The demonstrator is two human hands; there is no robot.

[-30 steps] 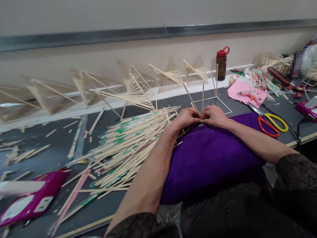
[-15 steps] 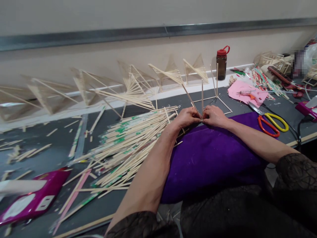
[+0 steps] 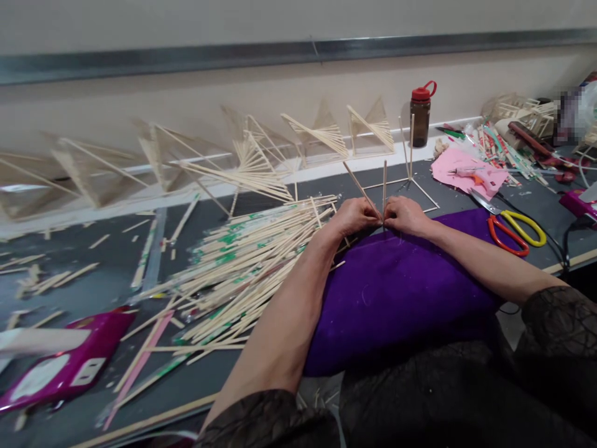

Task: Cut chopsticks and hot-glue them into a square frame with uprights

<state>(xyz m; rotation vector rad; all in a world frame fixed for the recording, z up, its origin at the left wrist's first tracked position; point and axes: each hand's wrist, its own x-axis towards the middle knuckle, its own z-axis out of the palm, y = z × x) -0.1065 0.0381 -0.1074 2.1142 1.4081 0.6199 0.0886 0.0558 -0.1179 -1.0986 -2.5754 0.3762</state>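
Close together above the back edge of a purple cloth (image 3: 396, 298), both my hands are closed in a pinch. My left hand (image 3: 358, 216) grips the low end of a slanting thin wooden stick (image 3: 358, 179). My right hand (image 3: 405, 214) pinches at the foot of an upright wooden stick (image 3: 385, 186), where the two sticks meet. The fingertips hide the joint itself. Just behind them a stick frame (image 3: 425, 193) lies on the table, with two thin sticks rising from its far corner.
A heap of loose sticks (image 3: 252, 274) spreads left of my hands. Scissors (image 3: 508, 233) and a glue gun (image 3: 476, 177) on pink paper lie to the right. Twisted stick models (image 3: 261, 168) line the wall beside a red-capped bottle (image 3: 420, 118). A magenta packet (image 3: 69, 361) sits front left.
The view has shifted slightly. The upright stick stands a little lower between my hands, and both hands keep their pinch at the joint.
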